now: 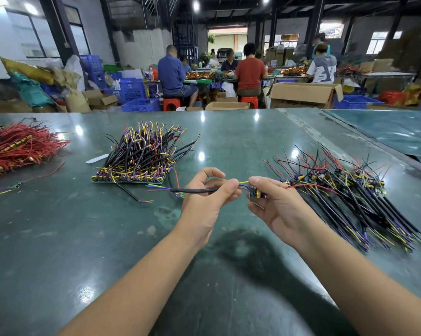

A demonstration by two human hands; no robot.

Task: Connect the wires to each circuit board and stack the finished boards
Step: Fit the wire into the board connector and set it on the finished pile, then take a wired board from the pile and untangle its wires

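Wire leads being seated into a small circuit board

Above the bench (228, 141), the black sheathed cable (194, 190) is pinched by the left hand (210, 190), the circuit board (257, 193) by the right hand (275, 202); the leads should be fed straight, the board kept steady.

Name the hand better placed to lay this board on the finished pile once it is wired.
Right. The right hand already holds the small circuit board, and the finished pile lies just beside it; the left hand only pinches the black cable.
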